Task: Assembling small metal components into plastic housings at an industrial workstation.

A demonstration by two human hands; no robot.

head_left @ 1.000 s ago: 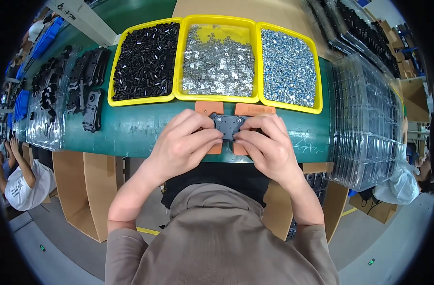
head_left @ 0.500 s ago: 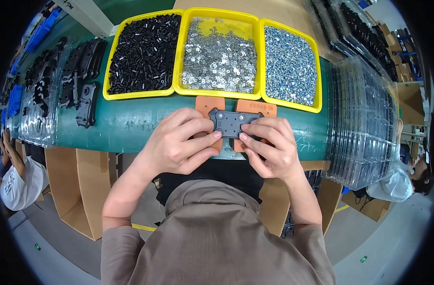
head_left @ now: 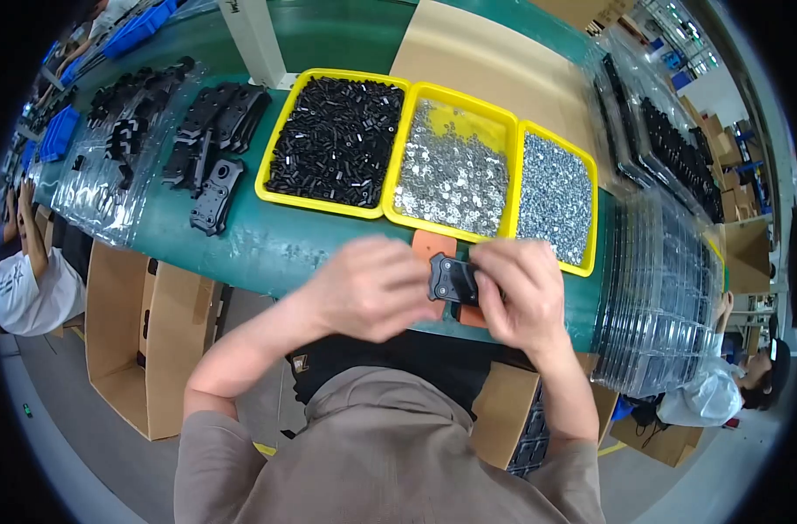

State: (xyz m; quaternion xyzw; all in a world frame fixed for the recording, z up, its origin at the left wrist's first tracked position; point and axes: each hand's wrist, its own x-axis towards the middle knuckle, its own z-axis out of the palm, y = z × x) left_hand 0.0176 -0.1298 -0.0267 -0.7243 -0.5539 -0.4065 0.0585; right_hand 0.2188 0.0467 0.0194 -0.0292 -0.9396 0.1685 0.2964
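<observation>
A black plastic plate (head_left: 452, 278) with screw bosses at its corners lies tilted over an orange block (head_left: 432, 243), and a second orange block (head_left: 471, 317) shows below it. My right hand (head_left: 528, 293) is closed on the plate's right end, thumb and fingers pinching it. Just left of the plate is my left hand (head_left: 372, 288), smeared by motion, its fingers bent toward the plate's left end. Whether those fingers touch or hold anything is not clear.
Yellow trays hold black tubular pieces (head_left: 336, 144), silver washers (head_left: 451, 179) and small bluish metal parts (head_left: 554, 196). More black plastic parts (head_left: 215, 196) lie at left. Clear plastic trays (head_left: 652, 293) are stacked at right. Cardboard boxes (head_left: 167, 349) stand below the green bench (head_left: 241, 240).
My left hand has come away from its grip on the plate and is moving. My right hand still holds the plate, which now tilts. The view has turned, shifting the trays right and down.
</observation>
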